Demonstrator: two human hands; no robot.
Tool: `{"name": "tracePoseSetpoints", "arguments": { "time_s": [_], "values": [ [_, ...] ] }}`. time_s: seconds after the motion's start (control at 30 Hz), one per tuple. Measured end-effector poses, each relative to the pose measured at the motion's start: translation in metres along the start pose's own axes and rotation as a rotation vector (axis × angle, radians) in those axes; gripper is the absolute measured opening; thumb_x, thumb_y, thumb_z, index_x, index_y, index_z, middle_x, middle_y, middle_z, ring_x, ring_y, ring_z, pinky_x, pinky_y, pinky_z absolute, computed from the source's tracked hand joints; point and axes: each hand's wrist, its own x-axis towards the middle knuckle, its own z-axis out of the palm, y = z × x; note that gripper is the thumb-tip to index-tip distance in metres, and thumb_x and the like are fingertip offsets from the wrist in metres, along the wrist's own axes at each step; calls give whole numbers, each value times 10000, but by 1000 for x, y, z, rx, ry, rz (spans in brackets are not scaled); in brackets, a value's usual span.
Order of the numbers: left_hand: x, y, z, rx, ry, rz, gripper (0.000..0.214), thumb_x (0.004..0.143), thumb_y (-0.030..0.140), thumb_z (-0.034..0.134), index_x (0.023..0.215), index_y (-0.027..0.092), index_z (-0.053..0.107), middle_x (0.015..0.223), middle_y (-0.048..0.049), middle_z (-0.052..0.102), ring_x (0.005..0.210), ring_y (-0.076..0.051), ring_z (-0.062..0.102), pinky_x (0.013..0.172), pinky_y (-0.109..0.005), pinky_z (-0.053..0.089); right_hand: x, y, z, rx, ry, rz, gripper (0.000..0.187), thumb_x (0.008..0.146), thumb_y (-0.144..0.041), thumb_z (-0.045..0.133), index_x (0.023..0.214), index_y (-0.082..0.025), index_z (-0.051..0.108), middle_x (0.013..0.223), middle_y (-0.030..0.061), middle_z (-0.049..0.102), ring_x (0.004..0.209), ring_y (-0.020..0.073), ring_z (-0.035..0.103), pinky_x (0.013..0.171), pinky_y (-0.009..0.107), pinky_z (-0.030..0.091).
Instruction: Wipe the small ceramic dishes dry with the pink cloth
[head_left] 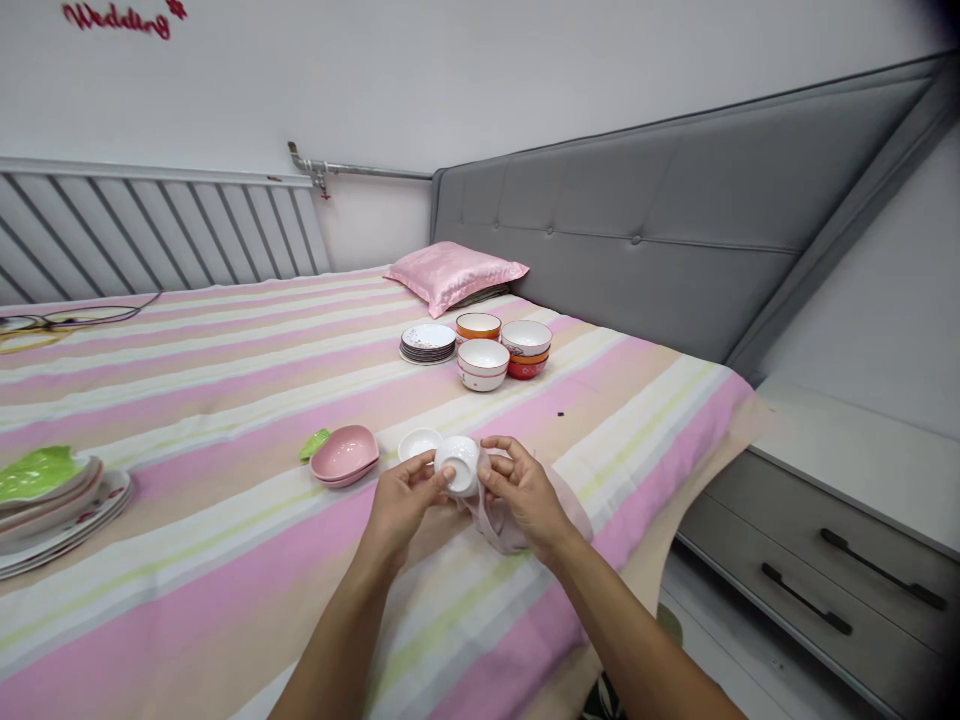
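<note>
A small white bowl (460, 462) is held up over the bed, its foot ring turned toward me. My left hand (409, 500) grips it from the left, with the thumb on its base. My right hand (521, 495) pinches a pale pink cloth (501, 525) at the bowl's right side; part of that cloth drapes below and behind my wrist. Just behind my left fingers lies a shallow white dish (418, 443). Further left sit stacked pink leaf-shaped bowls (345, 455), with a green leaf-shaped piece (313, 444) beside them.
Stacked bowls (484, 362) and a pile of small plates (427, 342) stand beyond my hands. Larger plates and a green leaf dish (41, 472) are at the left edge. A pink pillow (454, 272) lies by the grey headboard (622, 215). A nightstand (847, 490) stands right of the bed.
</note>
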Motion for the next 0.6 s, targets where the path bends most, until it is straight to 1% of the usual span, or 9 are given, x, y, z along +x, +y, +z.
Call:
{"name": "tracePoseSetpoints", "arguments": {
  "time_s": [0.17, 0.27, 0.4, 0.6],
  "values": [
    [-1, 1, 1, 1, -34, 13, 511, 614, 364, 707, 1050, 108, 634, 915, -93, 688, 753, -192, 624, 660, -274, 508, -1, -1, -1, -27, 6, -10, 340, 731, -308, 640, 1016, -200, 489, 697, -32, 594, 544, 55, 489, 519, 175, 384],
    [-1, 1, 0, 14, -42, 19, 502, 624, 364, 699, 1052, 109, 634, 914, -88, 687, 766, -199, 622, 663, -279, 505, -1, -2, 0, -47, 1, -35, 320, 732, -308, 635, 1011, -193, 527, 661, -44, 571, 537, 53, 490, 532, 180, 391],
    [0, 1, -1, 32, -71, 15, 497, 656, 370, 675, 1077, 113, 620, 959, -96, 677, 793, -196, 615, 670, -273, 493, -1, -4, 3, -50, 23, -27, 317, 702, -320, 654, 981, -193, 573, 636, -50, 560, 519, 51, 480, 524, 181, 391],
    [0, 1, -3, 35, -95, 20, 486, 660, 370, 672, 1076, 122, 623, 968, -101, 675, 807, -195, 612, 664, -259, 482, -1, -6, 4, -70, 91, -9, 340, 641, -372, 686, 913, -174, 636, 631, -22, 593, 512, 68, 487, 504, 204, 410]
  ]
}}
